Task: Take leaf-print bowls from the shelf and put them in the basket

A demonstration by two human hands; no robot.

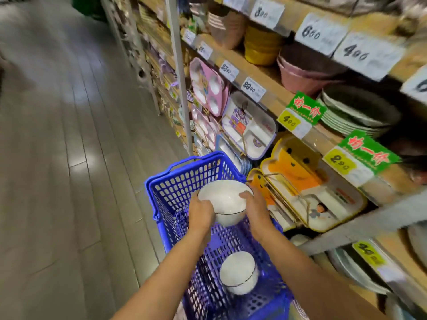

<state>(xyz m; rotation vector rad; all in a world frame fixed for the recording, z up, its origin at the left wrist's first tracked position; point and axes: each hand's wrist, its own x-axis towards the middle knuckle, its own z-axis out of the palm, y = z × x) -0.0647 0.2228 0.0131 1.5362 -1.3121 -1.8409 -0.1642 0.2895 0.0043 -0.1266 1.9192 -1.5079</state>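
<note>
Basket (pixel 152 199) holds 1 bowl (pixel 238 272); left hand (pixel 200 214) and right hand (pixel 256 211) fingers (pixel 246 194) grip another bowl (pixel 223 202) above

White bowls: 2 – upper bowl (pixel 223 199), lower bowl (pixel 239 272). Blue basket (pixel 175 188): 1. Hands: 2 – left hand (pixel 200 212), right hand (pixel 255 206). Green signs (pixel 305 109): 2. Orange bear trays (pixel 298 162): 2 min. White price tags (pixel 320 31): several, too blurred for exact no.

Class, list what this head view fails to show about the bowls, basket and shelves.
Head view:
1. Held bowl: leaf print washed out by glare.
2. Basket: near end cut off by bottom edge.
3. Right hand: fingers hidden behind held bowl.
4. Price tags: small print blurred.
</note>
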